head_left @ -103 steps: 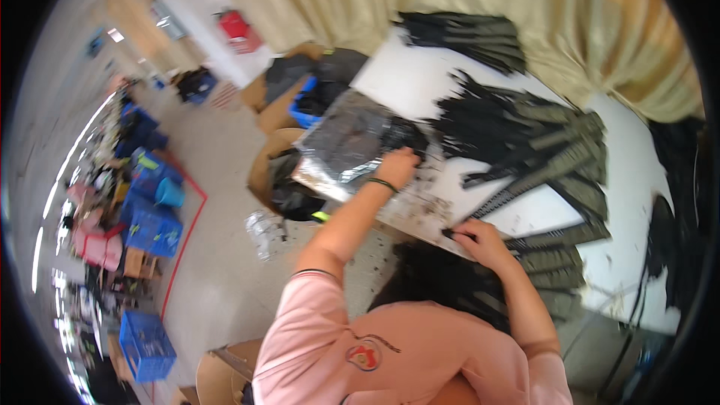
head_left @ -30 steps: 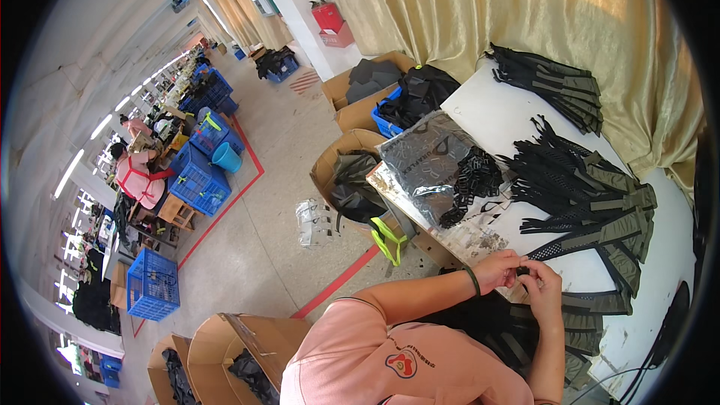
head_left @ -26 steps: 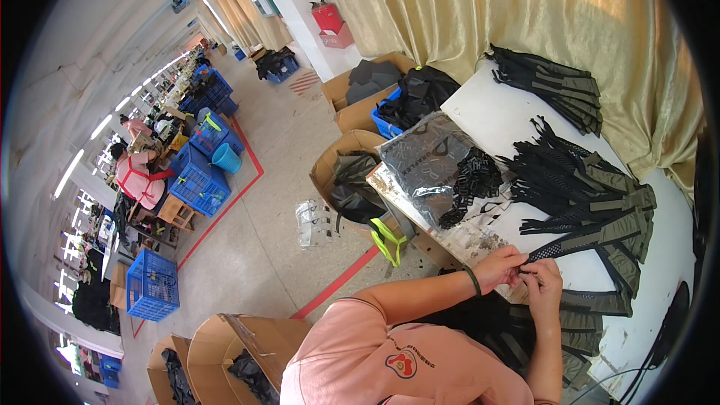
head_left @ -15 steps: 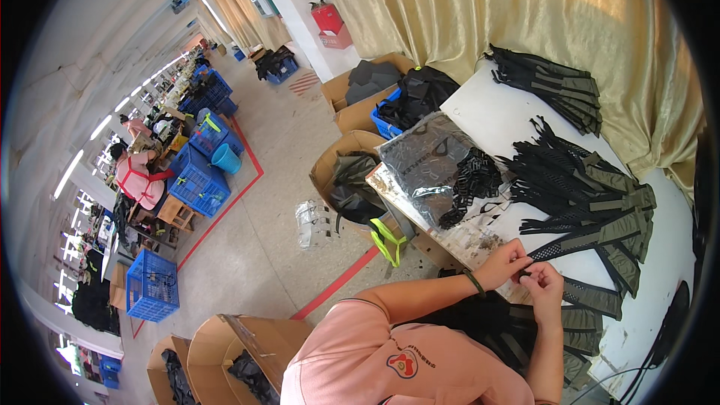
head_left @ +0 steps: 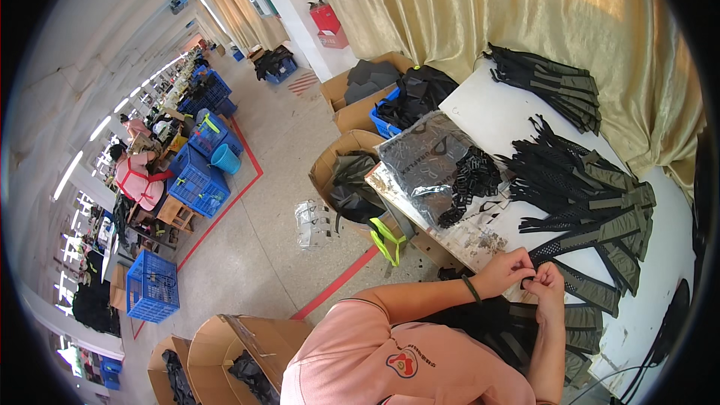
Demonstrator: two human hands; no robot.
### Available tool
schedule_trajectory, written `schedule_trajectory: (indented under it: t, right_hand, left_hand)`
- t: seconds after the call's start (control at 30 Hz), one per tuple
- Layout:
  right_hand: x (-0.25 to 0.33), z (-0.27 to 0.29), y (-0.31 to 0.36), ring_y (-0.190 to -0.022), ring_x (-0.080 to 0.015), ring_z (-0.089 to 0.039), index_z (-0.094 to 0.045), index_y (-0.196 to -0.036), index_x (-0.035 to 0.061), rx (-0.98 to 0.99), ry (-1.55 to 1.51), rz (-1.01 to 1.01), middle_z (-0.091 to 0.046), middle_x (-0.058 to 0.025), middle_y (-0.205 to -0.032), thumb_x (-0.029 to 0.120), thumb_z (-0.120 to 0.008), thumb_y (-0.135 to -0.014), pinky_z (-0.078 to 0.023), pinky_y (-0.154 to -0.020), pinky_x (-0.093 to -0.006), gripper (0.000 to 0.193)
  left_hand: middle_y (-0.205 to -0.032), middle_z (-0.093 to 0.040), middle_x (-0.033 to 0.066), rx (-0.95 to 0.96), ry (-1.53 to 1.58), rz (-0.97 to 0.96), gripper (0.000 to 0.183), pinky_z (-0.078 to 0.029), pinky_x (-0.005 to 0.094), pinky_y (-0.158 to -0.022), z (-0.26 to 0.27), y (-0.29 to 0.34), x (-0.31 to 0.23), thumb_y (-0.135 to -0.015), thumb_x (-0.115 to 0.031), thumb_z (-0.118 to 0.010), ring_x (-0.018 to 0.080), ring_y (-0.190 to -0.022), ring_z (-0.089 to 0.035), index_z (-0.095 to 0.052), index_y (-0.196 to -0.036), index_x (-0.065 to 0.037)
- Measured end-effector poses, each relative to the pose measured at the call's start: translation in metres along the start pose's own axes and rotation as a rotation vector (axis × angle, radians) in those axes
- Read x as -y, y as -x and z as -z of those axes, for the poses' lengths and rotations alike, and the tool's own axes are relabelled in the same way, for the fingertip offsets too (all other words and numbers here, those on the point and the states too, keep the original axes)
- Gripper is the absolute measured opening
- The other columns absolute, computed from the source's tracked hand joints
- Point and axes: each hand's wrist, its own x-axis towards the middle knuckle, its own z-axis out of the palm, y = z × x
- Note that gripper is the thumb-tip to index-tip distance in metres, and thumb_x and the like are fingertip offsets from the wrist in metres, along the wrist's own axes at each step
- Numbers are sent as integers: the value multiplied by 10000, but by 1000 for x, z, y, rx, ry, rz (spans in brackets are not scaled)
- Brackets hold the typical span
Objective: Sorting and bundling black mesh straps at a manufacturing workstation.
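My left hand (head_left: 507,273), with a dark band on its wrist, is closed in a pinch at the table's near edge. Right against it, my right hand (head_left: 548,286) is closed too. Between the fingertips is the narrow end of a black mesh strap (head_left: 571,279) with an olive-grey panel; a small dark piece there is mostly hidden by the fingers. Beyond my hands, several similar straps (head_left: 600,172) lie fanned out on the white table (head_left: 469,101). A heap of small black buckles (head_left: 476,180) lies to the left, next to a clear plastic bag (head_left: 424,157).
Another bundle of straps (head_left: 551,86) lies by the yellow curtain (head_left: 450,7). Cardboard boxes (head_left: 322,157) and a blue basket (head_left: 384,114) of black material stand left of the table. Cables (head_left: 637,371) run at the near right. A co-worker (head_left: 139,176) sits far left.
Both hands have shifted slightly, drawing closer together, with the right fingers now curled nearer the left fingertips. The straps and buckles on the table look unchanged.
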Motion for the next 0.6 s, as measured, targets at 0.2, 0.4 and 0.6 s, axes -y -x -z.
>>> schedule_trajectory:
  t: [0.2, 0.4, 0.6]
  right_hand:
    - [-1, 6, 4, -588, -57, -474, -442, -749, 93, -17, -150, 17, -464, 31, -654, -140, -580, -658, -372, -552, -166, 286]
    - [1, -7, 9, -628, -61, -472, -440, -805, 96, -150, -130, 142, -478, 21, -733, -112, -614, -688, -404, -597, -178, 295]
    - [25, -13, 11, -687, -58, -471, -550, -1013, 27, -42, -237, 53, -478, 38, -743, -45, -559, -811, -406, -656, -188, 215]
  left_hand:
    - [-881, -593, 76, 85, -245, -185, 221, -463, 302, -721, 1, 4, -19, -819, -135, -661, 221, -796, -585, -547, -964, -14]
    - [-988, -517, 85, 88, -127, -230, 273, -425, 307, -812, -1, 1, -16, -769, -87, -698, 216, -919, -522, -533, -978, -26]
    - [-965, -483, 78, 85, -55, -264, 198, -419, 309, -822, 6, -3, -7, -762, 4, -658, 202, -900, -504, -548, -920, -43]
